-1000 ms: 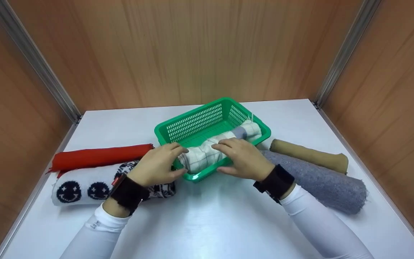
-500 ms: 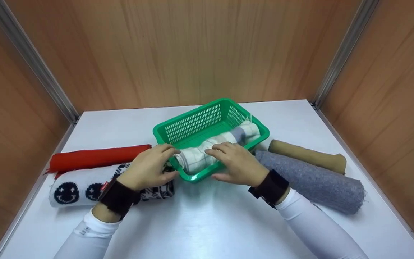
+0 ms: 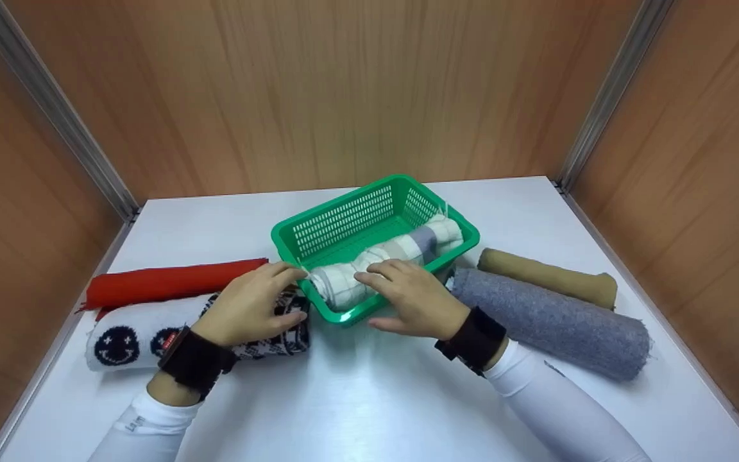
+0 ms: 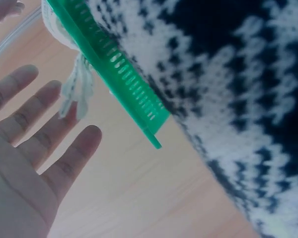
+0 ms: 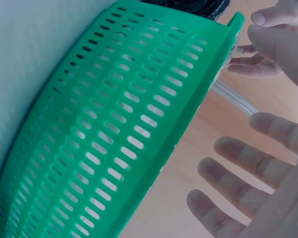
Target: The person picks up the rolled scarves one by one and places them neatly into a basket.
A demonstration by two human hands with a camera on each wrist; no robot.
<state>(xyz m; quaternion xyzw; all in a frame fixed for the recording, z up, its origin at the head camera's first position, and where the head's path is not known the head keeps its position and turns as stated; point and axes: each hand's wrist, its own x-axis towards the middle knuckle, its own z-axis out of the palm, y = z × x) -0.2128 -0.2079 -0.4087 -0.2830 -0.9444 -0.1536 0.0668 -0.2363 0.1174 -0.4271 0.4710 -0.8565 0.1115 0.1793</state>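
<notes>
Head view: green basket (image 3: 350, 221) holds a rolled checked towel (image 3: 382, 266) — both hands' grips relaxed, holding nothing.

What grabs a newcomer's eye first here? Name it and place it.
The bright green basket at the table's centre, with a white checked rolled cloth lying along its near wall. The left hand and right hand hover open at that roll's near end. Left of the basket lie a red roll and a smiley-patterned knit roll; right, a grey roll and a tan one.
</notes>
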